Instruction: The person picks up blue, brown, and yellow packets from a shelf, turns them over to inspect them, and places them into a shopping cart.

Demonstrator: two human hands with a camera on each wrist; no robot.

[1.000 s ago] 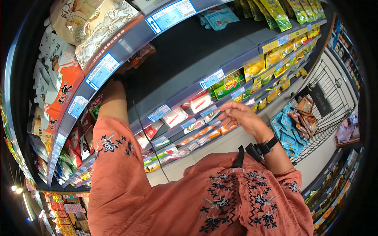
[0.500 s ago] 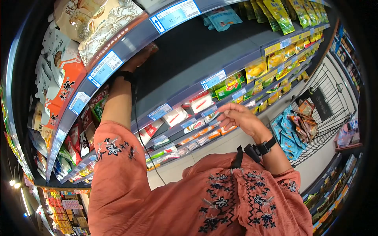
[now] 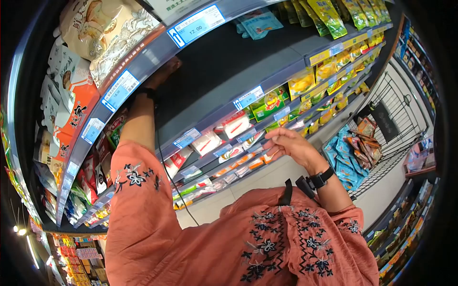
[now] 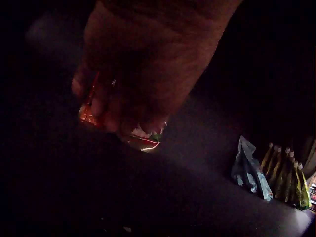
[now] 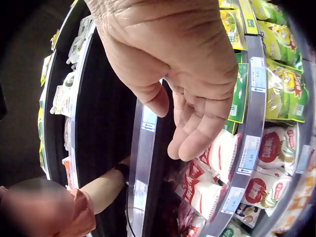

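Inside the dark shelf, the left hand (image 3: 163,75) reaches under the upper shelf's edge. In the left wrist view its fingers curl over a small shiny red-orange packet (image 4: 144,143), dim and mostly covered by the hand (image 4: 143,74). The right hand (image 3: 292,147) hangs in front of the lower shelves with loosely bent fingers and holds nothing. White packets with red print (image 5: 201,195) lie behind that hand (image 5: 173,69) in the right wrist view. Blue packets (image 3: 259,24) lie farther along the shelf that the left arm enters.
A shopping cart (image 3: 398,112) at the right holds blue packets (image 3: 344,159) and brown-red packets (image 3: 366,143). Large bags (image 3: 102,33) stand on the upper shelf at the left. Yellow-green pouches (image 3: 327,16) hang at the far end. A thin cable (image 3: 174,186) runs beside the left arm.
Deep in the shelf, the left hand has shifted, and the packet seen by its fingers earlier is now barely visible from the head. The right hand has hardly moved.
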